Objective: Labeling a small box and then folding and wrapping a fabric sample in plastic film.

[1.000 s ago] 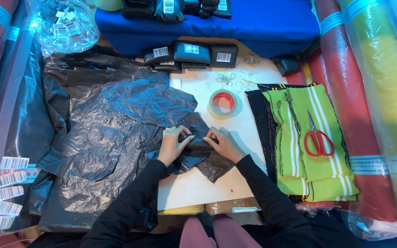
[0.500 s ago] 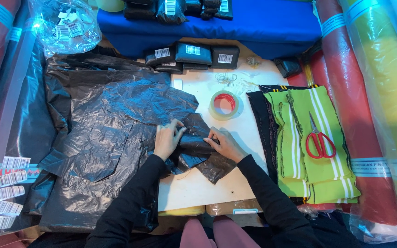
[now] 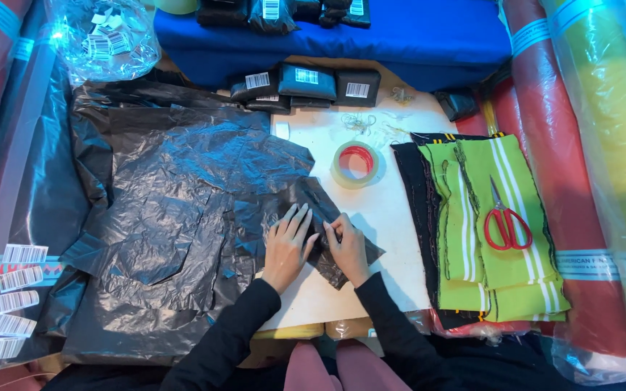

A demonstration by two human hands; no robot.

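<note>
White tabletop (image 3: 393, 217) seen from above, crowded with packing materials and hemmed in by fabric rolls. At its centre both hands press flat, fingers extended and slightly spread, on a small packet wrapped in black plastic film (image 3: 327, 217). The left hand (image 3: 286, 242) lies palm down on the packet's left part; the right hand (image 3: 347, 246) rests beside it, thumbs nearly touching. Neither hand is closed around anything. Both arms wear black sleeves.

Left of the hands, crinkled, glossy black plastic sheets (image 3: 175, 217) spread in overlapping layers across the table's left half. Just above and right of the hands sits a roll of clear tape (image 3: 357, 164) with a red core. Further right lies a stack of neon green fabric pieces (image 3: 494, 217) with white stripes over black cloth, and red-handled scissors (image 3: 505, 221) rest on top.

Along the far edge, several flat black wrapped packets (image 3: 306, 85) each carry a white rectangular barcode label. A clear bag of loose barcode labels (image 3: 103, 40) sits upper left, and white barcode stickers (image 3: 16, 300) line the lower left. Blue cloth (image 3: 429, 36) covers the back; red and yellow rolls (image 3: 603, 145) in clear wrap stand right.
</note>
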